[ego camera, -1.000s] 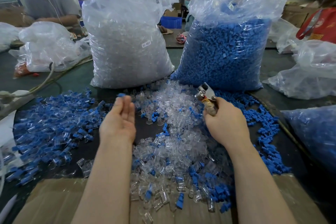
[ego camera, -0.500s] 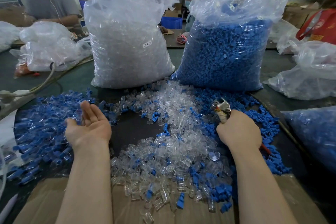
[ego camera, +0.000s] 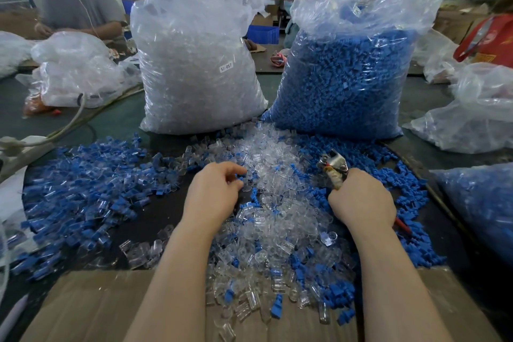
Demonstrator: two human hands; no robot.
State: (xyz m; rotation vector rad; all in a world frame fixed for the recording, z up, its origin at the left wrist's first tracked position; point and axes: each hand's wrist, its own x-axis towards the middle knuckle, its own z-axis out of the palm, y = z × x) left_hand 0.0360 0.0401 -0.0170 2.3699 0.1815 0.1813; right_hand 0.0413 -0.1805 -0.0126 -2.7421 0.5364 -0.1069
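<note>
Facing the "SJ-017" bag (ego camera: 194, 36), right grip (ego camera: 361, 200) clasps pliers (ego camera: 333, 168); left grip (ego camera: 213, 191) curls over clear caps (ego camera: 277, 175), hold unclear.

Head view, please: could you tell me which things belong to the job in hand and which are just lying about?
In the job: left hand, at the loose clear pieces; right hand, gripping the pliers; loose blue pieces.
Lying about: bag of clear pieces; bag of blue pieces; white cable; cardboard sheet.
</note>
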